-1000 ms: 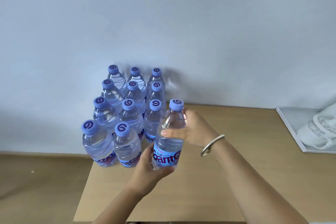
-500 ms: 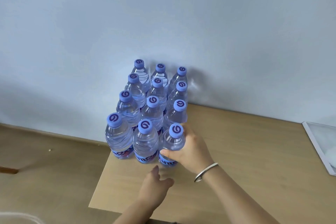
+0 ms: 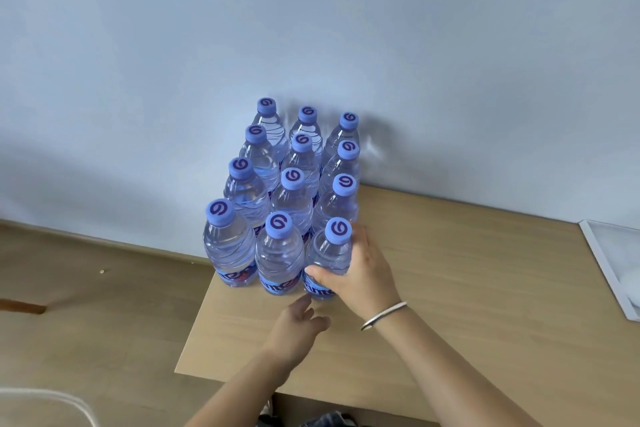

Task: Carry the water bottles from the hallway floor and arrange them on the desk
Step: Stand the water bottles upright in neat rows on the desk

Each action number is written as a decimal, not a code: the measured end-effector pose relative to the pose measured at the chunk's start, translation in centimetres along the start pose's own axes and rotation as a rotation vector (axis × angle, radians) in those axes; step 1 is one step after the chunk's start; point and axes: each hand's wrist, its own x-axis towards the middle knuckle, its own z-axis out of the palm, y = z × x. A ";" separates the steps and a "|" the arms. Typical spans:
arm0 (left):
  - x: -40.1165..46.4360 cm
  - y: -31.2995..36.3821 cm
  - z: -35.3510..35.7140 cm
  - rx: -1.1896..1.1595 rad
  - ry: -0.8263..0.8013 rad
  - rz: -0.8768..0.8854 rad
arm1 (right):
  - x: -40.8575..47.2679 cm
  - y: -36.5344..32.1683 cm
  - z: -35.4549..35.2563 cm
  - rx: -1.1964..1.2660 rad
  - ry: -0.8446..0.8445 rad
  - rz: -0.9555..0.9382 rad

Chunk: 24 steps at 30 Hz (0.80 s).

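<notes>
1. Within the right hand [image 3: 360, 270]'s curled fingers stood the clear plastic blue-capped water bottle [image 3: 329, 253], completing the block's front row on the pale wooden desk [image 3: 450, 288].
2. The left hand [image 3: 294, 326] hovered relaxed just below, holding nothing; next, I judged, release.

One head-worn camera looks forward and down, close over the desk [image 3: 450, 288] corner against the wall [image 3: 311, 28].
</notes>
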 end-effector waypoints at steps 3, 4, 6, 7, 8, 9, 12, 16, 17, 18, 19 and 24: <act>-0.8 0.4 -1.2 0.041 0.070 -0.008 | 0.0 0.0 -0.2 0.037 -0.047 0.016; -1.0 0.5 -1.7 0.049 0.099 -0.012 | 0.2 0.1 -0.4 0.049 -0.075 0.020; -1.8 0.8 -2.9 0.068 0.156 -0.017 | 0.5 0.0 -0.9 0.061 -0.156 0.035; -2.5 1.1 -3.6 0.089 0.184 -0.003 | 0.6 0.0 -1.2 0.076 -0.185 0.039; -3.0 1.4 -4.3 0.115 0.206 0.020 | 0.8 -0.1 -1.6 0.101 -0.195 0.043; -3.5 1.9 -4.9 0.139 0.234 0.046 | 1.0 -0.3 -2.1 0.121 -0.191 0.049; -4.8 3.2 -6.8 0.199 0.345 0.170 | 1.7 -1.7 -4.2 0.116 -0.200 0.012; -5.9 6.8 -9.1 0.258 0.501 0.377 | 1.9 -4.2 -6.5 -0.025 -0.240 -0.077; -6.1 8.0 -9.6 0.292 0.542 0.435 | 1.8 -4.7 -6.7 -0.098 -0.243 -0.083; -6.1 9.1 -10.1 0.332 0.586 0.486 | 1.7 -5.2 -6.8 -0.167 -0.254 -0.076; -6.0 10.0 -10.5 0.380 0.631 0.526 | 1.8 -5.5 -6.9 -0.230 -0.267 -0.063; -4.5 12.4 -11.9 0.688 0.570 0.495 | 1.0 -7.2 -6.1 -0.420 -0.206 -0.022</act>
